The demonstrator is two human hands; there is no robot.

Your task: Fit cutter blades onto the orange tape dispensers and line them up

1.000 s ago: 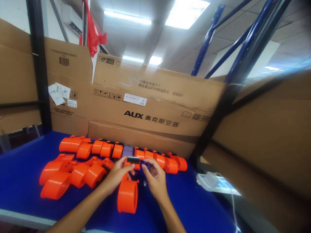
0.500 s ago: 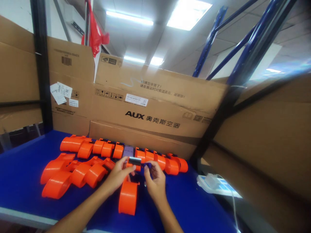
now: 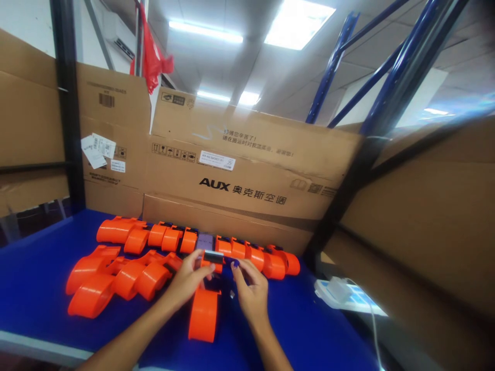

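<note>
My left hand (image 3: 192, 273) is closed round an orange plastic piece (image 3: 207, 268) with a black strip and a pale edge on top. Thumb and fingers of my right hand (image 3: 249, 286) pinch a small dark blue object (image 3: 234, 263), just right of the orange piece; its kind is unclear. Nearer to me, below my left hand, a wide orange ring-shaped plastic part (image 3: 203, 317) lies on the blue tabletop (image 3: 301, 324). A tiny shiny bit (image 3: 232, 294) rests beside my right wrist.
Several orange ring-shaped parts (image 3: 91, 293) lie at the left. More with black strips (image 3: 253, 256) line the back, around a purple-grey block (image 3: 204, 241). Behind stands a cardboard panel (image 3: 247, 175). A white power strip (image 3: 348, 296) with a cable sits right, beside a dark post (image 3: 336, 206).
My right hand has tilted and shifted slightly right, with the blue object now showing more clearly at its fingertips. My left hand keeps its hold on the orange piece.
</note>
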